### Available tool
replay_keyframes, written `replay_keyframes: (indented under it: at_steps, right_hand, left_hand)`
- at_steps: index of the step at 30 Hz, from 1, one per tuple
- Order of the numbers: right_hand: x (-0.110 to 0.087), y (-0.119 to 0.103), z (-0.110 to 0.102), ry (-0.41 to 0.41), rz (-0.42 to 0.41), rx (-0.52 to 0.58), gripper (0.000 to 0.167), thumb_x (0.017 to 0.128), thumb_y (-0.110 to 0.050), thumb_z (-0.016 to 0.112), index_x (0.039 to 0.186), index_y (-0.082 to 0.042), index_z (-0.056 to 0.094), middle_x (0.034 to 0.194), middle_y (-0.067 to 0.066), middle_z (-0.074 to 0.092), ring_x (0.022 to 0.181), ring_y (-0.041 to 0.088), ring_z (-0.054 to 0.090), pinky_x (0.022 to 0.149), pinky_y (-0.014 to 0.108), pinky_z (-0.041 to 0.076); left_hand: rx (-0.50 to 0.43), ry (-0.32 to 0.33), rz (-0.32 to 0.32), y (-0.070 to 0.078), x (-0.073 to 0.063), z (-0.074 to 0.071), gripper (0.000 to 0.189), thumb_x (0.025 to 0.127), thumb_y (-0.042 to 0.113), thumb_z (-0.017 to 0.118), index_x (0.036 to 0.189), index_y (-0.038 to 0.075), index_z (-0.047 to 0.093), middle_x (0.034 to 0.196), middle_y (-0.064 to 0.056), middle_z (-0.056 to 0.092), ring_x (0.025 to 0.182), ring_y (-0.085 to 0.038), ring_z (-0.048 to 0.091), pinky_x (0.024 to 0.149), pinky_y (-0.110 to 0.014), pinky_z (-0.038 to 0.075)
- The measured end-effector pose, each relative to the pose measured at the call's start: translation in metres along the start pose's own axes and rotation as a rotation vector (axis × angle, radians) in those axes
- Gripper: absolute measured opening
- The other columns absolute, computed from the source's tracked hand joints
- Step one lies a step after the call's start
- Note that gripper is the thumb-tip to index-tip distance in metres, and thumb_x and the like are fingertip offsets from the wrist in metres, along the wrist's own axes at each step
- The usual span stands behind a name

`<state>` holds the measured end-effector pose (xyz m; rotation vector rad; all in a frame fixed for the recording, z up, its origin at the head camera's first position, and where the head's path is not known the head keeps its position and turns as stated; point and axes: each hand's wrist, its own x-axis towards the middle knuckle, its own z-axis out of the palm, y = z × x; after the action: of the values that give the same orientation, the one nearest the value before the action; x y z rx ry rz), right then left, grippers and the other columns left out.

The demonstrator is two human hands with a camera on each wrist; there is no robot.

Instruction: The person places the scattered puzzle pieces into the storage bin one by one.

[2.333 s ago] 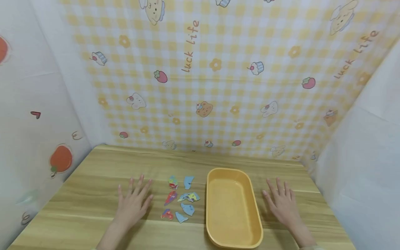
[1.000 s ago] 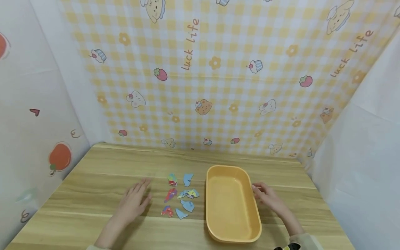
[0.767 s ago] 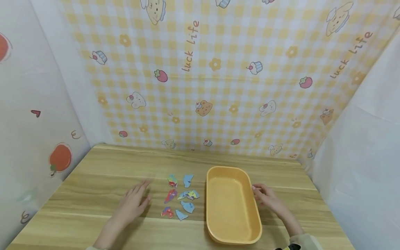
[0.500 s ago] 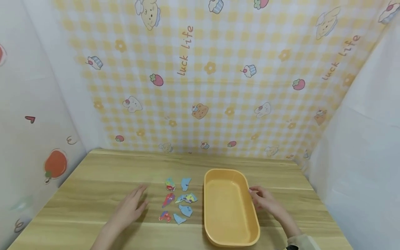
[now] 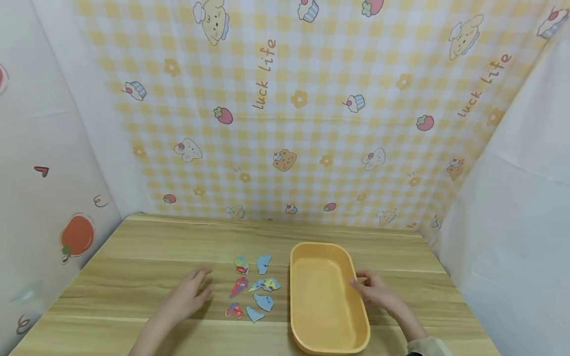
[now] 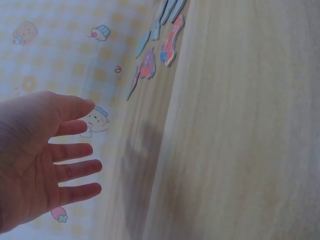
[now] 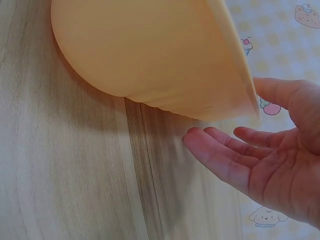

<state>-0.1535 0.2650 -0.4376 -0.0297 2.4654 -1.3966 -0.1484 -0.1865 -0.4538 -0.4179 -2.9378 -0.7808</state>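
Observation:
In the head view my left hand (image 5: 183, 296) hovers over the table left of several thin puzzle pieces. Its fingers are extended and hold nothing; the left wrist view shows the palm and spread fingers. Nearest to it are a red-purple piece (image 5: 239, 287) and a red piece (image 5: 234, 311). On the right stands a deep yellow plastic basin (image 5: 324, 301) with rounded corners. My right hand (image 5: 377, 290) is at its right rim, the thumb overlapping the rim. In the right wrist view the thumb tip goes behind the rim and nearly straight fingers (image 7: 220, 157) lie outside the wall.
Blue pieces (image 5: 264, 302), a yellow-blue piece (image 5: 265, 284) and a green-red piece (image 5: 242, 264) lie flat between left hand and basin. A checked cloth (image 5: 285, 123) stands behind the wooden table (image 5: 169, 237); white cloths (image 5: 525, 198) close off both sides.
My right hand, first flat on the table, has come left to the basin, its thumb now over the rim. My left hand has turned thumb-up, fingers drawn together. The basin and pieces stay put.

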Motion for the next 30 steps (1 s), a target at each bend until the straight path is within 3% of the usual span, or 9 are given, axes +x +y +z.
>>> replay_keyframes:
  at_steps: [12, 18, 25, 30]
  right_hand:
    - [0.002, 0.001, 0.004, -0.016, -0.003, 0.021, 0.064, 0.089, -0.026, 0.057, 0.129, 0.016, 0.029, 0.091, 0.02, 0.059, 0.066, 0.018, 0.063, 0.058, 0.037, 0.055]
    - [0.003, 0.001, 0.007, -0.01, 0.005, 0.007, 0.067, 0.087, -0.027, 0.06, 0.129, 0.016, 0.029, 0.088, 0.019, 0.06, 0.064, 0.017, 0.062, 0.055, 0.033, 0.054]
    - [0.004, 0.0, 0.008, -0.022, -0.007, -0.002, 0.07, 0.087, -0.026, 0.061, 0.129, 0.017, 0.027, 0.086, 0.018, 0.06, 0.062, 0.016, 0.062, 0.05, 0.03, 0.052]
    - [0.006, 0.0, 0.009, -0.019, -0.015, -0.012, 0.068, 0.087, -0.026, 0.061, 0.129, 0.017, 0.029, 0.083, 0.015, 0.062, 0.058, 0.012, 0.059, 0.046, 0.025, 0.047]
  left_hand:
    - [-0.163, -0.046, 0.024, 0.002, 0.011, -0.002, 0.044, 0.09, 0.014, 0.054, 0.126, -0.008, 0.043, 0.127, -0.03, 0.047, 0.114, -0.048, 0.047, 0.093, -0.058, 0.041]
    - [-0.25, -0.107, -0.013, 0.006, 0.018, -0.006, 0.047, 0.092, 0.02, 0.051, 0.13, -0.006, 0.041, 0.131, -0.03, 0.042, 0.117, -0.049, 0.043, 0.095, -0.059, 0.038]
    - [-0.261, -0.123, -0.056, 0.011, 0.029, -0.005, 0.046, 0.092, 0.02, 0.052, 0.13, -0.003, 0.042, 0.13, -0.026, 0.045, 0.116, -0.046, 0.046, 0.092, -0.056, 0.042]
    - [-0.263, -0.119, -0.04, 0.012, 0.033, -0.004, 0.045, 0.091, 0.019, 0.052, 0.13, -0.004, 0.042, 0.13, -0.027, 0.044, 0.115, -0.047, 0.046, 0.091, -0.055, 0.043]
